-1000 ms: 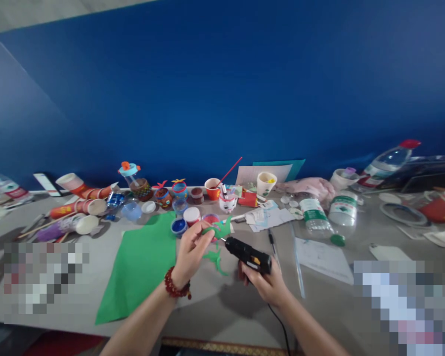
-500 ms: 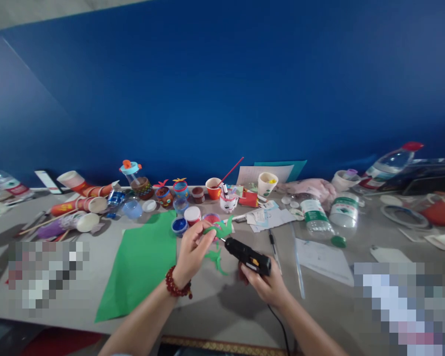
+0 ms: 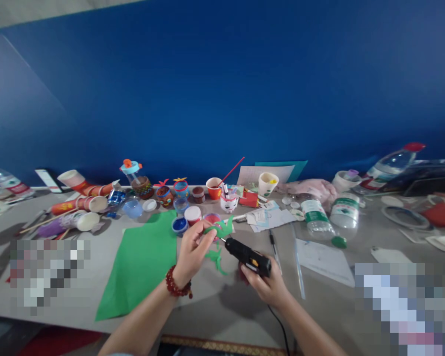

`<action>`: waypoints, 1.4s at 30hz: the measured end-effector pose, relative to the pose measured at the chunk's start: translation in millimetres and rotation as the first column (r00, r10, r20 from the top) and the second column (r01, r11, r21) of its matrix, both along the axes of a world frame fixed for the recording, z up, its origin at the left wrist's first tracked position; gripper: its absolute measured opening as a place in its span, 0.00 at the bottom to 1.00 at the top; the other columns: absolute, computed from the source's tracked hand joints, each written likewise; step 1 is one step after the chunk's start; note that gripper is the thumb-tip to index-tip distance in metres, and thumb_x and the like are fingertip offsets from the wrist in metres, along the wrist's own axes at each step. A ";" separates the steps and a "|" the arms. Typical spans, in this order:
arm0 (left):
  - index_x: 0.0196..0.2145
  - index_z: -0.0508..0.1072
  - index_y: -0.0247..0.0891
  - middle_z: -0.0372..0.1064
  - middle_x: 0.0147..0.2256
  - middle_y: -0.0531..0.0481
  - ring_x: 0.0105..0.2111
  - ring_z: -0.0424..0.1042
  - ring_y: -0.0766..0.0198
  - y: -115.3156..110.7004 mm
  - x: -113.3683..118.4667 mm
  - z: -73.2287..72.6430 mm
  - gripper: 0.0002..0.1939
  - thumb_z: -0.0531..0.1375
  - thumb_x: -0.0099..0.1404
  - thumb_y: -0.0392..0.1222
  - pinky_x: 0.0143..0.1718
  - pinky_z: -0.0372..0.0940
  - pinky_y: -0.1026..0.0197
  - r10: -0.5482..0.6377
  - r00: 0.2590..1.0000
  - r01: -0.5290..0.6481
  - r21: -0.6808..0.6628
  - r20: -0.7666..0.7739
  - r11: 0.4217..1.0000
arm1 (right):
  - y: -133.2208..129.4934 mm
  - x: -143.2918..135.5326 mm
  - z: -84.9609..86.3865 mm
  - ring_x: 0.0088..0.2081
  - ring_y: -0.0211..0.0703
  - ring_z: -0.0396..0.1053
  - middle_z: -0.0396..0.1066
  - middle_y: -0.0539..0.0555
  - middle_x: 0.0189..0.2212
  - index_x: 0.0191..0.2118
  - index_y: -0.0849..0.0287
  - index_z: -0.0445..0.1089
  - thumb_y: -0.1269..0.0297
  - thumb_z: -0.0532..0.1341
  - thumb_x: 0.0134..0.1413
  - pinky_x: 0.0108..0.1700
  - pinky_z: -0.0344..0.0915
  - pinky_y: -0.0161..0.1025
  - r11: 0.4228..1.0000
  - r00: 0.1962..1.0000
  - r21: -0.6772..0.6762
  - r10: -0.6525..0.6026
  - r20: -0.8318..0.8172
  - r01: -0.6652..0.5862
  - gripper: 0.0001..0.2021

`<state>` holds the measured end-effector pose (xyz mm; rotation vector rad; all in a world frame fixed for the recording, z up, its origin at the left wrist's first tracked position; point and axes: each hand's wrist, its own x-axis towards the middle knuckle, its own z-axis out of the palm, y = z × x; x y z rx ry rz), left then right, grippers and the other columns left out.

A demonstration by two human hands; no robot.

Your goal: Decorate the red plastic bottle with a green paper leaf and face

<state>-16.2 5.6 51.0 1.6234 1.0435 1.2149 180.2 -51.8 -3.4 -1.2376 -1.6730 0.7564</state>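
Between the thumb and fingers of my left hand (image 3: 196, 245) is a green paper cutout (image 3: 224, 228) with leaf-like points. My right hand (image 3: 266, 284) grips a black glue gun (image 3: 247, 256), its metal nozzle at the cutout's lower edge; whether it touches I cannot tell. A cord runs down from the gun past my right wrist. On the table just below the nozzle lies a second green paper cutout (image 3: 217, 260). A large green paper sheet (image 3: 139, 267) lies left of my left hand, near an open blue paint jar (image 3: 180, 226).
Behind my hands stand a white-lidded jar (image 3: 192, 215), an orange cup (image 3: 214, 188) with a red stick, and a cat-faced cup (image 3: 229, 202). To the right are a pen (image 3: 273, 245), a clear glue stick (image 3: 298, 267) and cut plastic bottles (image 3: 315, 217). Decorated paper cups (image 3: 68, 223) lie left.
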 end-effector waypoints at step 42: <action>0.29 0.68 0.36 0.62 0.23 0.56 0.24 0.59 0.69 19.5 -9.2 -14.2 0.12 0.60 0.63 0.48 0.27 0.56 0.66 0.086 0.995 -0.081 -0.097 0.053 0.992 | 14.5 -5.0 6.5 0.23 0.42 0.71 0.74 0.53 0.21 0.34 0.62 0.73 0.59 0.57 0.57 0.25 0.66 0.33 0.991 0.999 -0.128 0.031 0.016 -0.029 0.12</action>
